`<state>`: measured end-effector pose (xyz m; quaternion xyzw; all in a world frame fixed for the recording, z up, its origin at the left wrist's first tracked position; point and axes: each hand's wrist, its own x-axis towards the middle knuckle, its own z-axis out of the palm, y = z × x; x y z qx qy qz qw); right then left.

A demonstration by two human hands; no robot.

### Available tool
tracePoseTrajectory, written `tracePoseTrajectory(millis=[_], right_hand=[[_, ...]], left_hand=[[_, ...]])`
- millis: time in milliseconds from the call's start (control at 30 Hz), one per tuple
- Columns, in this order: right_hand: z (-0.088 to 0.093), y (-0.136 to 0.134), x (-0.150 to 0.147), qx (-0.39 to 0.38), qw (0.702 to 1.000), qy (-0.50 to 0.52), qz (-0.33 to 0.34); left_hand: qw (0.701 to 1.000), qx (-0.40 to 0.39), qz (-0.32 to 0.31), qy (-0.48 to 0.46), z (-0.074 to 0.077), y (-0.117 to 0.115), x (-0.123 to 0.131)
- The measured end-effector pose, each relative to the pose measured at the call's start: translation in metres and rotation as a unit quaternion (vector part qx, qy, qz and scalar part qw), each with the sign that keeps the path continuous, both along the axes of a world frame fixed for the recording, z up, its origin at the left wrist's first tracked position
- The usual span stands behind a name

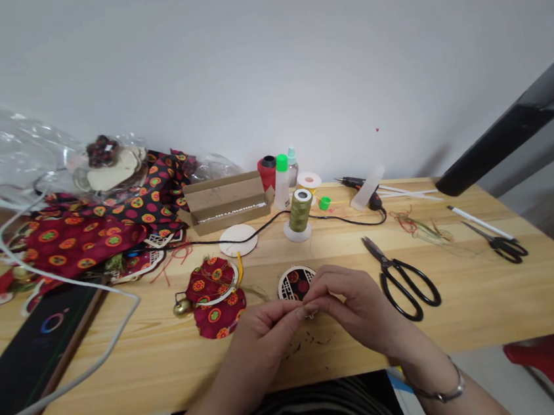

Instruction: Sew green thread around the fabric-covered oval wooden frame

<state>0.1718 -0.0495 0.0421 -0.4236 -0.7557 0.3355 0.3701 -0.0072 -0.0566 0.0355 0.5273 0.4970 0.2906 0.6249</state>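
Note:
My left hand (pixel 269 334) and my right hand (pixel 349 305) meet at the fingertips near the table's front edge, thumbs and forefingers pinched together. Whatever sits between the fingertips is too small to make out. Just behind them is a round pale ornament (pixel 289 284) with a cut-out lattice over dark patterned fabric, partly covered by the right hand. To the left of my left hand lie red flower-print fabric pieces (pixel 214 316) with a pale ring and a small brass bell (pixel 182 306). Black-handled scissors (pixel 398 277) lie to the right of my right hand.
A spool of olive thread (pixel 301 210) stands behind the hands, near a glue bottle (pixel 282 184) and an open cardboard box (pixel 227 203). A phone (pixel 44 344) and white cable lie left, below heaped fabric (pixel 82 238). Smaller scissors (pixel 501 243) and a lamp arm (pixel 498 144) are right.

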Motion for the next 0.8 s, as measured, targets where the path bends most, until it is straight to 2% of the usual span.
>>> tracePoseTrajectory(millis=[133,300,567,700,800], right_hand=[[0.001,-0.002,0.0,0.015,0.998,-0.058,-0.001],[0.0,-0.003,-0.002,0.035,0.994,-0.1,-0.015],[-0.007,0.001,-0.007,0.029,0.996,-0.052,-0.06],[-0.009,0.008,0.006,0.088,0.986,-0.052,-0.129],[-0.012,0.008,0.035,0.147,0.956,-0.127,-0.219]], left_hand=[[0.999,-0.024,0.019,-0.012,0.004,0.0,0.004],[0.997,-0.056,0.039,-0.032,0.003,0.001,0.007],[0.997,-0.044,0.05,-0.041,0.003,0.002,0.008],[0.996,-0.046,0.068,-0.037,-0.005,0.003,0.006],[0.994,-0.049,0.093,-0.038,-0.011,0.003,0.006]])
